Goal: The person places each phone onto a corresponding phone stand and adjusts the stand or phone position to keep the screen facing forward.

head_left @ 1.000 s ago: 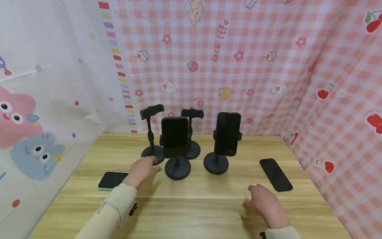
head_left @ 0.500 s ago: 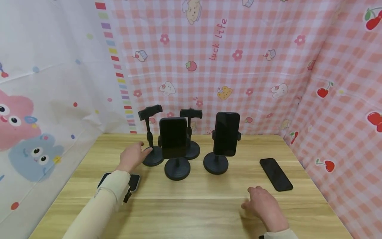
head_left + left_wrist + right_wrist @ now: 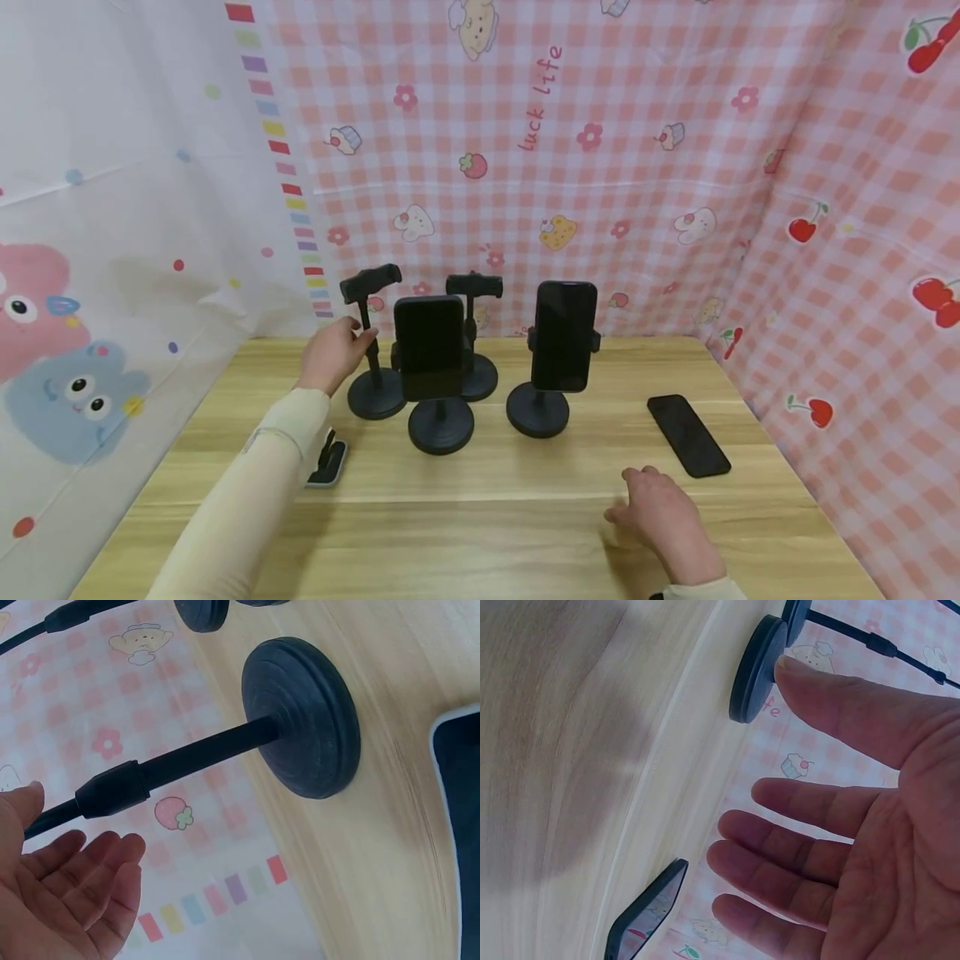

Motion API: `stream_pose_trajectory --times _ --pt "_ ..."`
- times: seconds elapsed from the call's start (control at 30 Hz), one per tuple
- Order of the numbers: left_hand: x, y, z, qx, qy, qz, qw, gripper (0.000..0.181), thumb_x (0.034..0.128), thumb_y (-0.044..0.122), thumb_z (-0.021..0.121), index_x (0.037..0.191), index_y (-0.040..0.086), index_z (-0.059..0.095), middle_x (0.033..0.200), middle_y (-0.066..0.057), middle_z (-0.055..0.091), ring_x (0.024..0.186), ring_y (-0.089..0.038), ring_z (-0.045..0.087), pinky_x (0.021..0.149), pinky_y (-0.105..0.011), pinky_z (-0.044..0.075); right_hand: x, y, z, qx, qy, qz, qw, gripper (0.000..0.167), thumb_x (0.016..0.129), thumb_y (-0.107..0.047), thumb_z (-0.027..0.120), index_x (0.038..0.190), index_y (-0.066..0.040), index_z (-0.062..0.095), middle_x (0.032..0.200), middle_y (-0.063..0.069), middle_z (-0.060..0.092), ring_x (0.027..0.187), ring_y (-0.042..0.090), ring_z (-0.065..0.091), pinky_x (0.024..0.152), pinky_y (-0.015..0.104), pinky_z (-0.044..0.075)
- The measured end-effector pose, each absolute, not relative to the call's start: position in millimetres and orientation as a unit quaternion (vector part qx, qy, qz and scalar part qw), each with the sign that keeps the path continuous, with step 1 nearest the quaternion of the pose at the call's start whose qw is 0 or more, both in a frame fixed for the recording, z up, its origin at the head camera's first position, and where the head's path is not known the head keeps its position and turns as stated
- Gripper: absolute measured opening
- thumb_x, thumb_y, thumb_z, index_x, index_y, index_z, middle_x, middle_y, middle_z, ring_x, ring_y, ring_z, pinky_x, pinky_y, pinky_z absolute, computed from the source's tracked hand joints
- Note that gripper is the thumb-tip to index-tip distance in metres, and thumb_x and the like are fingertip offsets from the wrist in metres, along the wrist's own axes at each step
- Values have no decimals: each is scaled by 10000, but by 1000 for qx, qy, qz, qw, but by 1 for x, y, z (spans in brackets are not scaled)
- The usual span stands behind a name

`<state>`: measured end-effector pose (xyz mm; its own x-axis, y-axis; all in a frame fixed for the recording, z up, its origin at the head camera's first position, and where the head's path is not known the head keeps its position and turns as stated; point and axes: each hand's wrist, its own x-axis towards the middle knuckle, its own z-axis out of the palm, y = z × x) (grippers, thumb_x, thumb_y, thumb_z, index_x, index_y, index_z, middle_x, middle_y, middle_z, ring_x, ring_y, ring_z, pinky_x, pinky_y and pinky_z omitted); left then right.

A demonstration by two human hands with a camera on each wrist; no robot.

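My left hand reaches to the pole of a black phone stand at the back left. In the left wrist view, the thumb and loosely bent fingers of my left hand lie either side of the stand's thin upper pole; a firm grip does not show. The stand's clamp holds nothing. My right hand hovers over the front right of the table, holding nothing, its fingers apart and slightly bent. A phone lies flat beyond it.
Two black stands hold upright phones, one phone in the middle and another phone to its right. Behind the middle one is a stand with a bare clamp. A white-edged phone lies partly under my left sleeve.
My left hand has moved left, then up and forward, from beside the middle stand to the back-left stand's pole. My right hand stays almost still.
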<state>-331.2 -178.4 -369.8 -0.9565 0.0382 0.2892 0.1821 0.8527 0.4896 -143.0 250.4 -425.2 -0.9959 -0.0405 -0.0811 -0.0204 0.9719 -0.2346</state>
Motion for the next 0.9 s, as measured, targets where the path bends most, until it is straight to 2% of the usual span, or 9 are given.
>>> stream_pose_trajectory --times 0.1,0.2,0.47,0.67,0.9 --pt "-334 -175 -368 -64 -949 -269 152 316 1019 263 553 1001 -36 655 821 -179 668 689 -332 597 628 -441 452 -142 250 -425 -9 992 -124 35 541 765 -286 833 1126 70 643 998 208 625 938 393 612 832 537 491" --pt "-336 -173 -368 -64 -945 -277 160 271 1022 221 540 908 -6 636 759 -142 630 654 -314 557 601 -410 407 -142 250 -425 -5 992 -127 25 545 762 -287 837 1128 69 647 999 212 623 932 387 613 824 534 495" --pt "-338 -171 -370 -45 -940 -299 157 269 1031 197 527 882 -7 619 727 -142 603 659 -332 529 636 -429 401 -141 249 -424 -8 990 -139 -10 530 775 -284 825 1120 78 650 1005 236 625 932 418 614 816 549 494" --pt "-336 -172 -371 -52 -933 -310 178 280 1033 183 525 852 -17 601 715 -143 586 643 -329 510 625 -414 388 -143 249 -423 -11 990 -143 -14 522 787 -284 818 1116 84 651 984 222 627 917 405 618 821 538 496" --pt "-329 -175 -373 -59 -930 -306 195 296 1033 192 535 860 -34 615 733 -159 618 645 -330 546 634 -429 417 -144 248 -422 -12 989 -143 -14 529 790 -295 821 1121 82 652 986 218 635 919 393 621 829 528 497"
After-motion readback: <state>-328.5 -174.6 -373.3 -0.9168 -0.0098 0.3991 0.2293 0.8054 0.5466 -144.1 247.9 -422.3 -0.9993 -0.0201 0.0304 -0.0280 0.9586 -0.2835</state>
